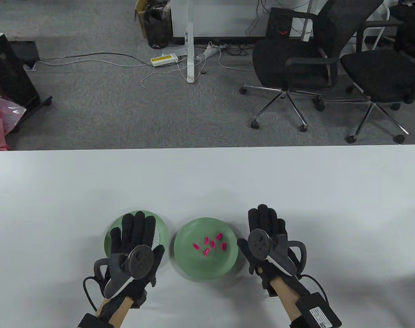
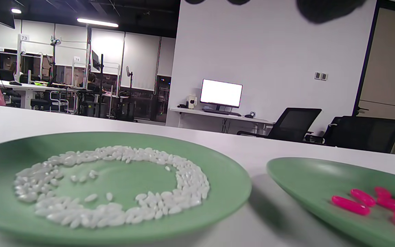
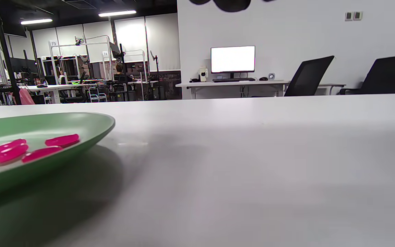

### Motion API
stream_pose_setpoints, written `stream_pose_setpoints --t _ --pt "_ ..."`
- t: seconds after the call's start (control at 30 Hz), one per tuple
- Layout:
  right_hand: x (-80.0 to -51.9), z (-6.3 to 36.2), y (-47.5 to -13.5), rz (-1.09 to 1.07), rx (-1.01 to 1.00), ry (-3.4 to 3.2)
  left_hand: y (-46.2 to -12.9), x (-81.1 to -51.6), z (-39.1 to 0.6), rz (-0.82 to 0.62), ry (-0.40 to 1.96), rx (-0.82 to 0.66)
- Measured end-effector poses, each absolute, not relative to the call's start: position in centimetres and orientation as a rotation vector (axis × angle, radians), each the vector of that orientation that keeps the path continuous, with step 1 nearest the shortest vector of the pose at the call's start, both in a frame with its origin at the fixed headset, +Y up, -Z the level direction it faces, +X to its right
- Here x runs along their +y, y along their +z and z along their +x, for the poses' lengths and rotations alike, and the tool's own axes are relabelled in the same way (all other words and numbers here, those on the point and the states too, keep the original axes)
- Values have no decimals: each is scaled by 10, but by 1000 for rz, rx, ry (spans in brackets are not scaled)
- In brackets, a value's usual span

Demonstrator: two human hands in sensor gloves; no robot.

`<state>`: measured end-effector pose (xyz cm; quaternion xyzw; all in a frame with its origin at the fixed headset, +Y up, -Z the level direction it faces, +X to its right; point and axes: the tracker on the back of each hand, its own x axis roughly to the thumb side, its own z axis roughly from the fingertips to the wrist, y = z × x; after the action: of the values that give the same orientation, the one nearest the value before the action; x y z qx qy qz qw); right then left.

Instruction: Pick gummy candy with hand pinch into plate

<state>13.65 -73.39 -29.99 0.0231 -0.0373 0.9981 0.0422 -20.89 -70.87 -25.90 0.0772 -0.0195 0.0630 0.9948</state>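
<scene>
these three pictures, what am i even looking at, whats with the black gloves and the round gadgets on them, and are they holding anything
Those are a person's two hands in black sensor gloves. The round gadget strapped to the back of each is a tracker; the fingers are free and do not hold it.

The big picture is taken from a camera looking down at the white table. The other two come from small cameras on each wrist, sitting low near the table, so the plates look huge.

On the table are two green plates side by side. The left plate holds a ring of white grains that look like rice. The right plate holds a few pink gummy candies.

The left hand lies over the rice plate with fingers straight. The right hand rests flat on the table beside the candy plate. Neither holds anything.
</scene>
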Motion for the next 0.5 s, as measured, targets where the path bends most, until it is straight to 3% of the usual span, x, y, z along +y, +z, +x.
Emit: stream_pose_setpoints --t 0.5 --pt "-743 142 -297 45 -115 3100 -263 -716 -205 137 130 -19"
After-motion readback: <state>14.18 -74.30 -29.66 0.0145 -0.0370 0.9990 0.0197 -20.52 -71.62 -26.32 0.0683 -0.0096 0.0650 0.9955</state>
